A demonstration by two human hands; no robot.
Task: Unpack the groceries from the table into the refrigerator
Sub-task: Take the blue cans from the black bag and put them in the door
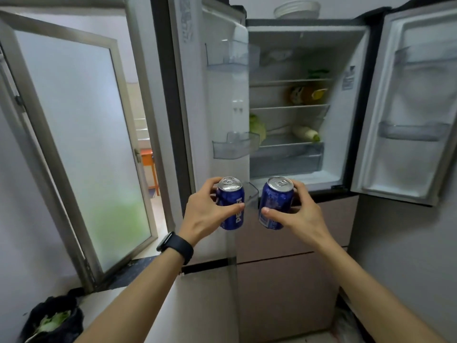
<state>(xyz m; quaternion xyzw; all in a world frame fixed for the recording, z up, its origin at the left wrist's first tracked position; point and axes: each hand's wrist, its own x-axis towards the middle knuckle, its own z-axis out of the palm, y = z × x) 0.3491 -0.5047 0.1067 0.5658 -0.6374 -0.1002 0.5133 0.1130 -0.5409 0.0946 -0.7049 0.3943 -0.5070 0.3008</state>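
Note:
My left hand (205,214) grips an upright blue Pepsi can (231,206), and my right hand (303,211) grips a second blue can (275,206). Both cans hover side by side in front of the open refrigerator (296,35), just below its lower edge and close to the lowest bin of the left door (252,194). Inside, a cabbage (257,127) and a white radish (305,132) lie on the lower shelf, with yellow packaged food (306,95) on the shelf above.
Both fridge doors stand open; the left door's bin (232,147) and the right door's bin (413,131) hold nothing visible. A frosted glass door (81,134) is open at left. A dark bag with greens (53,320) sits bottom left. Closed drawers (284,280) lie below.

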